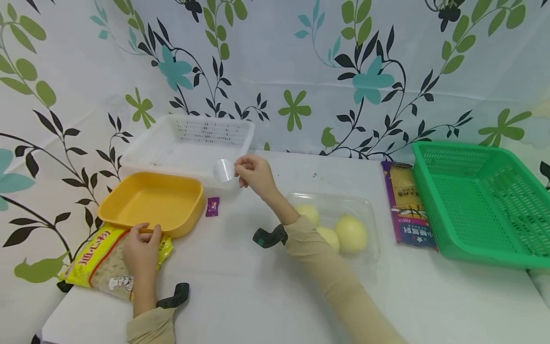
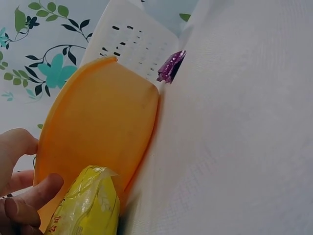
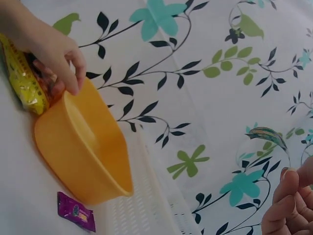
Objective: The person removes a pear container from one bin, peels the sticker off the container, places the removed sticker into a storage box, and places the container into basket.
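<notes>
tray (image 1: pixel 154 203): beyond left grip (image 1: pixel 142 249), near rim pinched | clear rounded piece (image 1: pixel 223 170): left of right grip (image 1: pixel 256 176), edge pinched

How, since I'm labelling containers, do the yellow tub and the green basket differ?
The yellow tub has solid walls, while the green basket has perforated ones. In the head view, the yellow tub looks smaller than the green basket. The left hand grips the yellow tub's rim; no hand touches the green basket. Both are open-topped.
</notes>
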`<state>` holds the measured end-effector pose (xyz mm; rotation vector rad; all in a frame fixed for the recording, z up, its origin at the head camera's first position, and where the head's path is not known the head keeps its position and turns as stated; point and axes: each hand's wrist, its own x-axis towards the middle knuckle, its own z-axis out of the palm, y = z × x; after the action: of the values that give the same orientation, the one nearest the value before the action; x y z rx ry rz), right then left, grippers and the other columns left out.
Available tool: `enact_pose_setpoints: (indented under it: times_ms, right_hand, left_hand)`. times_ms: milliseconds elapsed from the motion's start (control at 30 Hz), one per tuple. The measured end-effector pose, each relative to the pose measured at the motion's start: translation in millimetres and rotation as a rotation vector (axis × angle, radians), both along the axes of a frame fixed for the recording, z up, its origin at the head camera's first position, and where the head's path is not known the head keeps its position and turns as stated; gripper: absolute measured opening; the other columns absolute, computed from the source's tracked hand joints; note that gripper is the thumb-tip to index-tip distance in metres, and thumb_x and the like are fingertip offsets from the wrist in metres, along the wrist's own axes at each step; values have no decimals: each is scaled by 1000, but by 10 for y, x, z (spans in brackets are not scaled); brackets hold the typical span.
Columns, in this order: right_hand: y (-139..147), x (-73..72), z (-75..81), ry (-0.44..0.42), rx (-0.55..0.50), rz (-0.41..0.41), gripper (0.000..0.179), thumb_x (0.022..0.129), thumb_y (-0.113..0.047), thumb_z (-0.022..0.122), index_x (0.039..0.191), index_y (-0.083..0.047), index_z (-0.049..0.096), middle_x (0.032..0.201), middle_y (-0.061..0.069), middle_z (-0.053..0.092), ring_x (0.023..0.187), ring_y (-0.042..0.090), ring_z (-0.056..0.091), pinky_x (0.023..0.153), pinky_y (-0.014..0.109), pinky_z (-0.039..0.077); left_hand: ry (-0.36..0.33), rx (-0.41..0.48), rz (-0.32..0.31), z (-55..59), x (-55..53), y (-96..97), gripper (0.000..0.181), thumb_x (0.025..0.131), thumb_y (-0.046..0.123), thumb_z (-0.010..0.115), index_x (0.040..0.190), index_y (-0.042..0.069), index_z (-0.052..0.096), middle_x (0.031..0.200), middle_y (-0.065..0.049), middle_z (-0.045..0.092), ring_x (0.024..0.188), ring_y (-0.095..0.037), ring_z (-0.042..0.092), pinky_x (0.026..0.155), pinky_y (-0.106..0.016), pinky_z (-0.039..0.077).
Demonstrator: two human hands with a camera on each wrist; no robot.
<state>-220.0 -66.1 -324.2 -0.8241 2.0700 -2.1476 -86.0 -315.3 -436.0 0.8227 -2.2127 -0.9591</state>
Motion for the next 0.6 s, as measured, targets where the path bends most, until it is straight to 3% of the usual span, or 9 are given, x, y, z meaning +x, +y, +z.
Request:
enact_pose_setpoints:
  times_ms: [200, 400, 600]
  right_hand:
    - [-115, 15, 40, 8, 16, 14, 9, 86, 5, 51, 89, 12, 54, 74, 26, 57, 46, 11, 47, 47, 19, 41]
    - [-346, -105, -180, -105, 30, 39, 8, 88, -1, 53, 89, 6, 56, 75, 21, 59, 47, 11, 48, 47, 18, 41]
    - [-569, -55, -328, -124, 24, 29, 5, 85, 2, 54, 86, 6, 57, 69, 16, 60, 45, 12, 48, 45, 19, 41]
  left_hand:
    - [0, -5, 0, -6, -21, 16, 41, 87, 35, 54, 110, 1, 55, 75, -17, 60, 64, -23, 48, 65, -32, 32]
    - [5, -11, 1, 8, -29, 45, 39, 87, 33, 54, 110, 1, 54, 71, -16, 59, 61, -24, 46, 64, -33, 31]
    - [5, 11, 8, 12, -4, 50, 40, 87, 33, 53, 111, 1, 53, 77, -17, 59, 65, -24, 47, 64, -32, 32]
